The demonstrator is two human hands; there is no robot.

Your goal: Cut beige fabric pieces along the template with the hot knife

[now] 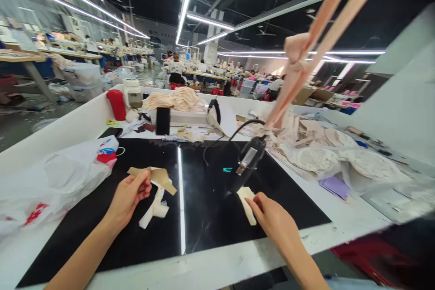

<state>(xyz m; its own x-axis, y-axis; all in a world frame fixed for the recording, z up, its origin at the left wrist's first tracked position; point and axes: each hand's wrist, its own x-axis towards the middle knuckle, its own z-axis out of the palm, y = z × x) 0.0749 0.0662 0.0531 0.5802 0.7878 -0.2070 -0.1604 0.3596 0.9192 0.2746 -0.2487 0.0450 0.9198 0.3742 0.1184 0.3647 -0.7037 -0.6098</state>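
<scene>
1. While I watch through the head camera, I judge the tightest spot to be at the right: the black device [246, 163] hangs from peach straps [324, 36] with its lower end close to the upper end of the cream piece [248, 208]. Whether they touch, I cannot tell.
2. If the straps swing, the device could knock or snag that piece, or brush my fingers; a tug on its black cable [238, 129] could start this.
3. On my left, the white strips [154, 213] lie just under the tan piece [163, 177], so a careless lift could drag them along. The glossy black sheet [210, 240] might let light scraps slide toward the table's [244, 253] near edge.
4. My left hand [134, 190] reaches in from the near left corner, forearm slanting, thumb and forefinger pinching the tan piece, which sits left of the table's middle.
5. My right hand [272, 217] comes over the near edge, right of centre, palm turned down, its grip pinching the cream piece by its right side.
6. A white plastic bag [64, 181] flanks the left edge, and pale lace garments [316, 152] heap along the right.
</scene>
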